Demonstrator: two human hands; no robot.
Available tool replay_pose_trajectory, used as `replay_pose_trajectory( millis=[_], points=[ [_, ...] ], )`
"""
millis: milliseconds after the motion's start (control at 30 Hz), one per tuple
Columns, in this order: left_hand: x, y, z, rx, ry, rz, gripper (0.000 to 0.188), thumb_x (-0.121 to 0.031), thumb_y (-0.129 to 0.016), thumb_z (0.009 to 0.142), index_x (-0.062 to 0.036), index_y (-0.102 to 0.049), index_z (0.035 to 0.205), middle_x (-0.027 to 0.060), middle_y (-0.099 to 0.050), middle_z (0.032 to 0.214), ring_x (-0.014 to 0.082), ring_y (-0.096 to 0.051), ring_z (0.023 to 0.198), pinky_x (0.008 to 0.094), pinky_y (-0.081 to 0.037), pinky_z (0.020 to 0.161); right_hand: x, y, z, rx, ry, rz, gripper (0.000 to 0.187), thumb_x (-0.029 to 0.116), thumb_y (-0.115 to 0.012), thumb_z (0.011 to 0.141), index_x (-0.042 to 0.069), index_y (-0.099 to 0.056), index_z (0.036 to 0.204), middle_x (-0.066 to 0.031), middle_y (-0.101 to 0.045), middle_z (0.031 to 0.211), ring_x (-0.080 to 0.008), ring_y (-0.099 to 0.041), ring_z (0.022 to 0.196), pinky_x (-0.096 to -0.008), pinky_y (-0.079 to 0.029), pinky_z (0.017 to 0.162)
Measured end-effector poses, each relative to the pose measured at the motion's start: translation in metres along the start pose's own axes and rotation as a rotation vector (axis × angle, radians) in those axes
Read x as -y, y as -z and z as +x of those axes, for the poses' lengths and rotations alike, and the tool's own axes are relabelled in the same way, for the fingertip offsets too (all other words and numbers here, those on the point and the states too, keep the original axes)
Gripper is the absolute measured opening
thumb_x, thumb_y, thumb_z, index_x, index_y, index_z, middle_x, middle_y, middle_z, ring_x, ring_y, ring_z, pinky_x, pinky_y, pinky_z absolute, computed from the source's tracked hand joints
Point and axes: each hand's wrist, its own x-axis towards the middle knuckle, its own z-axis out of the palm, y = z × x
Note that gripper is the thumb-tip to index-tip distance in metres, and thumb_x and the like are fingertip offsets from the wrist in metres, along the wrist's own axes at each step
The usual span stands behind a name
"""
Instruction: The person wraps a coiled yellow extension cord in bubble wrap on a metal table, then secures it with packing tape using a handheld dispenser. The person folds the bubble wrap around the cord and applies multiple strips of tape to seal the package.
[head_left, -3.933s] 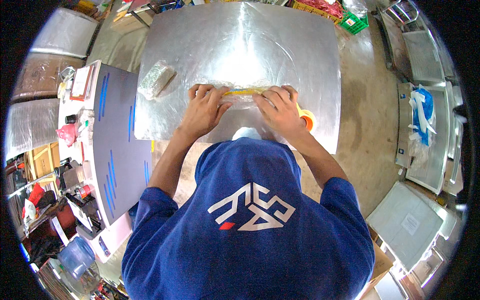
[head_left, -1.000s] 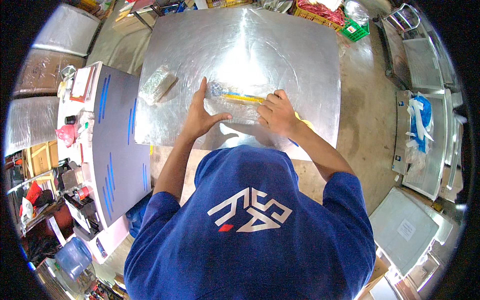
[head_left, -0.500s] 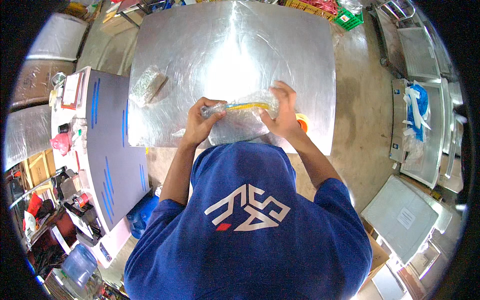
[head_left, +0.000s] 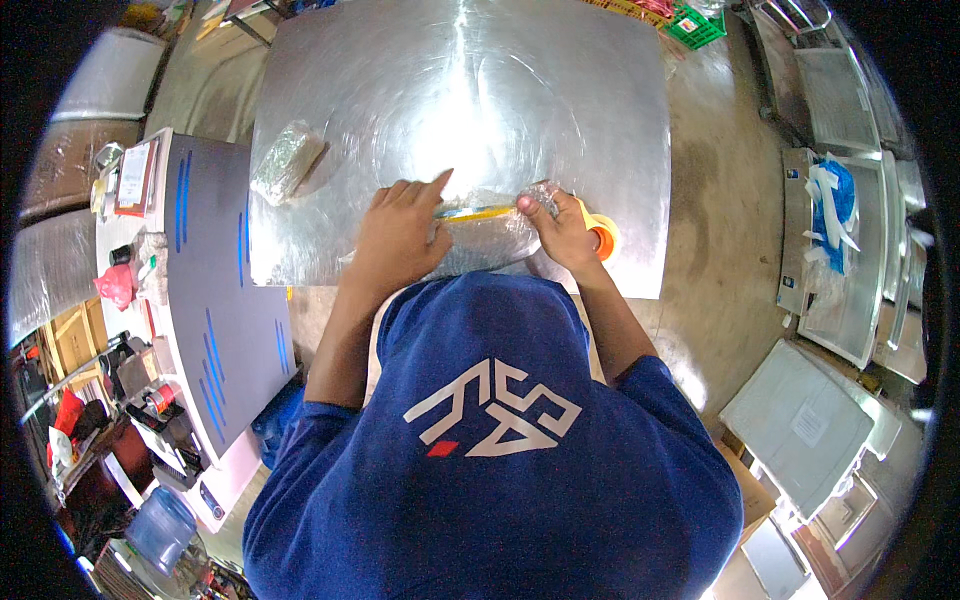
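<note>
A clear bubble-wrap bundle [head_left: 490,240] lies at the near edge of the metal table, with a long thin yellow-and-blue thing [head_left: 482,213] showing inside it. Over the bundle's left end is my left hand [head_left: 402,228], its fingers stretched out and apart and its thumb beside the wrap. My right hand [head_left: 562,232] pinches the crumpled wrap at the right end between thumb and fingers. Just beside that hand sits an orange-and-yellow tape roll [head_left: 606,236], partly covered by it. The underside of the bundle is hidden.
Another wrapped packet [head_left: 290,162] lies on the left of the shiny metal table [head_left: 350,80]. A grey panel with blue stripes [head_left: 215,260] and a cluttered desk [head_left: 130,230] stand at left. A green crate [head_left: 697,27] is beyond the far right corner.
My left hand has let go of the left end and spread its fingers over it. My right hand has gone from spread to pinching the wrap's right end, uncovering more of the tape roll.
</note>
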Motion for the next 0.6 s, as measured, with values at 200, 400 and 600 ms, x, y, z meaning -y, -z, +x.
replay_pose_trajectory(
  millis=[200, 400, 600],
  points=[
    [-0.007, -0.022, 0.023, -0.07, -0.15, 0.266, 0.074, -0.051, -0.077, 0.082, -0.0052, -0.059, 0.137, 0.0144, -0.072, 0.107, 0.0347, -0.065, 0.109, 0.0477, -0.048, 0.098, 0.005, -0.005, -0.001, -0.06, 0.092, -0.125, 0.04, 0.041, -0.063, 0.104, 0.002, -0.069, 0.1, -0.0003, -0.065, 0.081, -0.0085, -0.056, 0.077, -0.0287, -0.048, 0.069],
    [0.003, -0.029, 0.036, 0.054, -0.166, 0.003, 0.045, -0.045, -0.079, 0.082, -0.0102, -0.074, 0.11, 0.0102, -0.07, 0.095, 0.0312, -0.064, 0.096, 0.0439, -0.049, 0.087, -0.007, -0.006, -0.001, -0.116, 0.023, 0.045, 0.052, 0.049, -0.061, 0.102, -0.002, -0.069, 0.112, -0.0118, -0.069, 0.086, -0.0197, -0.064, 0.084, -0.0354, -0.051, 0.079],
    [0.01, -0.038, 0.03, -0.099, -0.181, -0.143, 0.031, -0.035, -0.082, 0.081, -0.0112, -0.078, 0.099, 0.0052, -0.068, 0.085, 0.0272, -0.06, 0.086, 0.0414, -0.046, 0.079, -0.011, -0.001, -0.002, -0.109, -0.103, -0.054, 0.044, 0.039, -0.063, 0.103, -0.001, -0.065, 0.121, -0.0091, -0.07, 0.1, -0.0151, -0.062, 0.095, -0.0324, -0.05, 0.085]
  ],
)
